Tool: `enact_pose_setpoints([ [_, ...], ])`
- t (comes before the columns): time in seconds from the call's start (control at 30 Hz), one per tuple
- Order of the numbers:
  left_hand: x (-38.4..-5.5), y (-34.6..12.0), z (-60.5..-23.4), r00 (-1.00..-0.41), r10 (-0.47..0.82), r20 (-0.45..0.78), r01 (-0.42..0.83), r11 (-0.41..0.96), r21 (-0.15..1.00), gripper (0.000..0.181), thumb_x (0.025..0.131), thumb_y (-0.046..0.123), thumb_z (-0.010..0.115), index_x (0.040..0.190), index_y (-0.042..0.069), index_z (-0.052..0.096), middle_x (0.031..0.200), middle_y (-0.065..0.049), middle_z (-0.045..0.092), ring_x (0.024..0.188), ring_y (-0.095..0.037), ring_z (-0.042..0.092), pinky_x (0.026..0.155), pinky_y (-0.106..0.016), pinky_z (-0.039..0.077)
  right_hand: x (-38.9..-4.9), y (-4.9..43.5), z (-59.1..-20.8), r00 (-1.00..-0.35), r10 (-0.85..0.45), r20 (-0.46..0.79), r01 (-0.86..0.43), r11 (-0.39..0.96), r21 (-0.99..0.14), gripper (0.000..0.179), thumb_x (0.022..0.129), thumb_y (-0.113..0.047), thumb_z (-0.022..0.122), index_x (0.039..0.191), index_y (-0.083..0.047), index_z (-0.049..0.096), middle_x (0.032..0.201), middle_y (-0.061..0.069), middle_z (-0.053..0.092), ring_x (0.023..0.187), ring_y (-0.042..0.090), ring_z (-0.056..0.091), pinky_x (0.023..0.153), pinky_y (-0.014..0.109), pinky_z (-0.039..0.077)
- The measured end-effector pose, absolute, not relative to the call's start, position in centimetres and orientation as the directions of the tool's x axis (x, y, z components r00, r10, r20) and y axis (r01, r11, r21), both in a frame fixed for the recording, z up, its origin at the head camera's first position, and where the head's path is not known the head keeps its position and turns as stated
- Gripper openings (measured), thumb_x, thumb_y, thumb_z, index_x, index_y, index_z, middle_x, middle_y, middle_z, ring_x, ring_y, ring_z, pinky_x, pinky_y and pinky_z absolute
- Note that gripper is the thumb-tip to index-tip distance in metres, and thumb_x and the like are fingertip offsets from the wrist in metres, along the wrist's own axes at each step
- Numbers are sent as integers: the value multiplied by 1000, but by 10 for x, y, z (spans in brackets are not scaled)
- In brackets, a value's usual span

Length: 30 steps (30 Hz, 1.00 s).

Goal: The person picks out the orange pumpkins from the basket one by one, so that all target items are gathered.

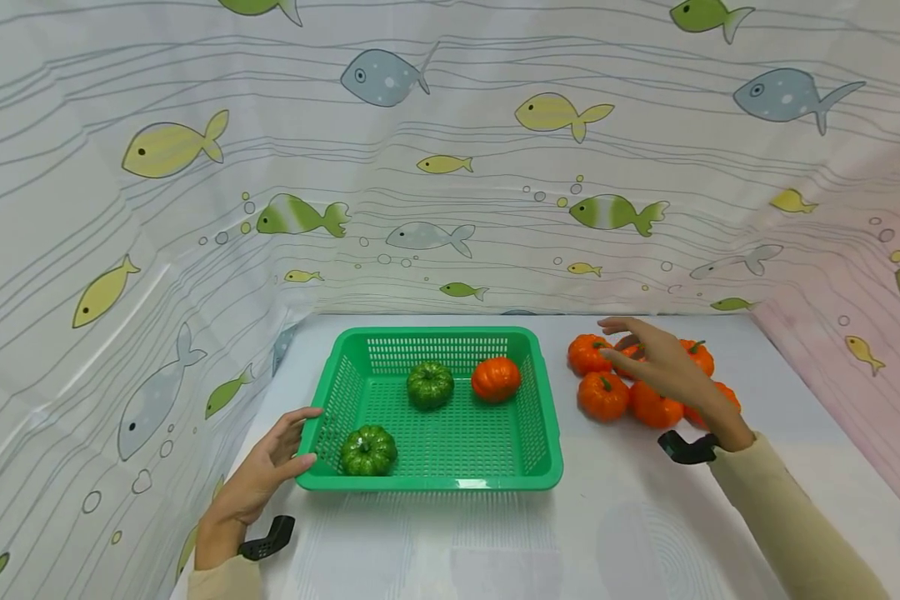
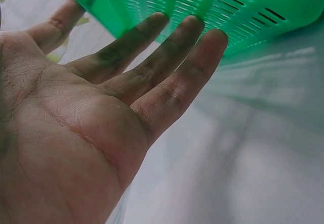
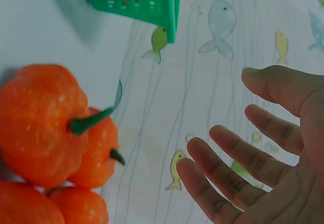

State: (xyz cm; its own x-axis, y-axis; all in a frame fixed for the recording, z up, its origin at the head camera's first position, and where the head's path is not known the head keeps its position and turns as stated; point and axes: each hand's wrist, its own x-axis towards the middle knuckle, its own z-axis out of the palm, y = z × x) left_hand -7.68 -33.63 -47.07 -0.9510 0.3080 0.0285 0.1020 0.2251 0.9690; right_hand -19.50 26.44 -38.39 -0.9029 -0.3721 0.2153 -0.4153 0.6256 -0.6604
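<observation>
A green plastic basket (image 1: pixel 435 483) stands on the white table. Inside it are two small green pumpkins (image 1: pixel 430 385) and one orange pumpkin (image 1: pixel 496 380). My left hand (image 1: pixel 262 471) is at the basket's left side, thumb and fingertips at the rim. In the left wrist view its fingers (image 2: pixel 172 87) extend toward the slotted wall, and I cannot tell how firmly they touch. Over a cluster of several orange pumpkins (image 1: pixel 603 397) hovers my right hand (image 1: pixel 663 362), fingers spread and holding nothing. An orange pumpkin with a green stem (image 3: pixel 43 125) shows beside that hand in the right wrist view.
White sheets with printed fish (image 1: pixel 450 167) rise behind the table and along both sides. The table surface (image 1: pixel 615 500) extends in front of the basket and to the right of the pumpkins. Black wrist mounts (image 1: pixel 687 448) sit on both wrists.
</observation>
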Motion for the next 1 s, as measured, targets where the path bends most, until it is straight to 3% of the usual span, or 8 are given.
enact_pose_setpoints([
  [0.13, -78, -337, -471, -948, 317, 36, 111, 221, 969, 63, 105, 2, 54, 161, 14, 28, 167, -12, 21, 140, 9, 29, 103, -15, 36, -198, 247, -382, -887, -416, 199, -434, 606, -667, 52, 101, -37, 69, 146, -16, 54, 137, 5, 61, 107, 26, 65, 80, 41, 58],
  [0.33, -78, -337, -472, -946, 322, 43, 117, 213, 970, 63, 105, 2, 54, 161, 13, 28, 166, -8, 23, 141, 10, 28, 102, -11, 33, -202, 217, -379, -854, -481, 197, -477, 577, -663, 49, 101, -34, 70, 144, -17, 56, 121, 2, 69, 97, 20, 68, 81, 45, 58],
  [0.47, -79, -337, -472, -947, 320, 41, 114, 212, 971, 63, 105, 2, 54, 161, 13, 28, 166, -7, 23, 141, 10, 28, 102, -11, 33, -204, 197, -379, -824, -523, 216, -524, 561, -641, 48, 100, -24, 71, 143, -11, 57, 130, 9, 65, 102, 23, 65, 80, 45, 58],
  [0.63, -79, -337, -473, -948, 317, 26, 102, 227, 969, 63, 105, 3, 54, 162, 14, 28, 167, -10, 21, 140, 10, 28, 107, -20, 34, -204, 175, -380, -790, -570, 226, -569, 543, -618, 47, 99, -23, 73, 141, -8, 58, 133, 12, 64, 106, 26, 64, 85, 43, 58],
  [0.73, -79, -337, -473, -947, 320, 17, 91, 216, 972, 63, 105, 4, 54, 162, 14, 27, 168, -13, 18, 140, 10, 26, 119, -49, 28, -204, 164, -380, -765, -603, 225, -595, 527, -607, 46, 99, -24, 73, 140, -9, 59, 133, 7, 64, 102, 23, 64, 84, 39, 57],
  [0.83, -79, -337, -473, -947, 321, 21, 88, 198, 976, 63, 105, 3, 53, 161, 13, 27, 168, -14, 16, 140, 9, 24, 113, -74, 15, -205, 152, -380, -737, -638, 222, -618, 504, -603, 45, 99, -22, 73, 140, -9, 59, 134, 5, 64, 99, 19, 63, 83, 34, 57],
  [0.87, -78, -337, -473, -947, 320, 21, 88, 198, 976, 63, 105, 3, 53, 161, 13, 27, 168, -13, 16, 140, 9, 24, 114, -73, 16, -205, 148, -380, -729, -648, 218, -623, 498, -604, 45, 99, -21, 73, 140, -9, 59, 135, 4, 63, 98, 18, 63, 82, 33, 57],
  [1.0, -78, -338, -472, -947, 320, 19, 99, 234, 967, 63, 106, 3, 53, 162, 14, 27, 168, -13, 17, 145, 0, 22, 115, -45, 33, -208, 132, -383, -709, -677, 198, -630, 481, -609, 45, 99, -15, 71, 142, -7, 57, 136, 5, 62, 100, 24, 62, 84, 37, 57],
])
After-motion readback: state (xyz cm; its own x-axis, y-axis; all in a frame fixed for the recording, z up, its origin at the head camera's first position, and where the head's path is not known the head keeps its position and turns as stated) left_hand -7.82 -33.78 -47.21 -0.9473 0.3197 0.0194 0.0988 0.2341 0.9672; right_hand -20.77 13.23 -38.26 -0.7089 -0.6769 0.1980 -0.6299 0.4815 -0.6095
